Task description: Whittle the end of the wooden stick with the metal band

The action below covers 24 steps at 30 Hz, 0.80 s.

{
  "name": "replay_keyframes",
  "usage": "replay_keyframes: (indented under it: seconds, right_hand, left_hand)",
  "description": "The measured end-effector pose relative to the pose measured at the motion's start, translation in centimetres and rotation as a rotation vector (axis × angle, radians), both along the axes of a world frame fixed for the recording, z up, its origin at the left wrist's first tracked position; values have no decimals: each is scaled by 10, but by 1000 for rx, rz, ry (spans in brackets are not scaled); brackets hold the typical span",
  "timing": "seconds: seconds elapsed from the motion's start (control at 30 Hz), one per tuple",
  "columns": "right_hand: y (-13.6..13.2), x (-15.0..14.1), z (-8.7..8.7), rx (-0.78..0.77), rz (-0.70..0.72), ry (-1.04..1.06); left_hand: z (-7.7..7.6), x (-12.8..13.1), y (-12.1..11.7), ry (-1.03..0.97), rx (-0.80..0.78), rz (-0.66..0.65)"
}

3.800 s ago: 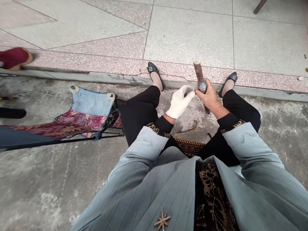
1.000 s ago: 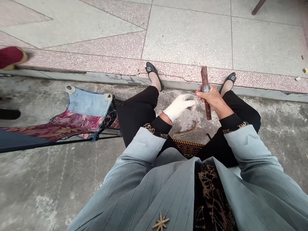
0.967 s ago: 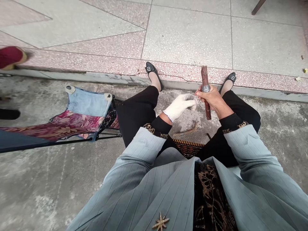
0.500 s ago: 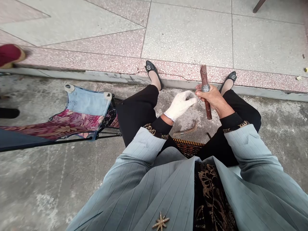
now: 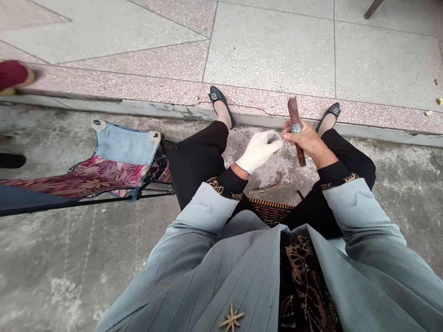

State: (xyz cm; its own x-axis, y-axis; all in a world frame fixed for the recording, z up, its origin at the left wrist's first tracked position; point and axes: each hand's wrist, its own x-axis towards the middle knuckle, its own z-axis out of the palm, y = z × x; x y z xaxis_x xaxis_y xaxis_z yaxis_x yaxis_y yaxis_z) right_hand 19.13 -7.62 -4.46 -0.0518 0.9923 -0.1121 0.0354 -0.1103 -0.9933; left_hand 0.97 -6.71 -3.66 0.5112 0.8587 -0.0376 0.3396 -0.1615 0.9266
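My right hand [image 5: 309, 140], bare, is wrapped round a short reddish-brown wooden stick [image 5: 292, 109]. The stick stands nearly upright in the view, its top leaning slightly left. A band of silvery wire [image 5: 296, 127] is wound round its middle, just above my thumb. My left hand [image 5: 261, 148] wears a white knitted glove and is closed in a pinch beside my right fingertips, left of the stick. Whatever lies between the gloved fingers is too thin or hidden to make out.
A bent twig [image 5: 268, 186] lies on the concrete before a woven seat [image 5: 272, 211]. To the left stands a folding chair [image 5: 126, 143] with denim and floral cloth. Ahead runs a tiled step [image 5: 155, 87]; another person's red shoe [image 5: 14, 76] rests on it.
Since the earliest frame the stick has shifted slightly right. My gloved fingers, looser a second ago, are pinched together now. The stick's lower end has risen a little over the last half second.
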Motion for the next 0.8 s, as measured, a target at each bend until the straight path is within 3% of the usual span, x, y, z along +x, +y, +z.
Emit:
replay_keyframes:
  seconds: [0.27,0.47,0.6,0.8]
  right_hand:
    - [0,-5,3,97,-38,-98]
    - [-2,-3,8,181,-46,-251]
    - [-5,-3,10,236,0,-230]
    - [-6,-6,12,214,50,-162]
  left_hand:
    - [1,1,0,-183,-259,41]
    - [-13,3,0,-383,-380,100]
    - [-19,3,2,-439,-408,130]
    - [-17,4,3,-401,-353,211]
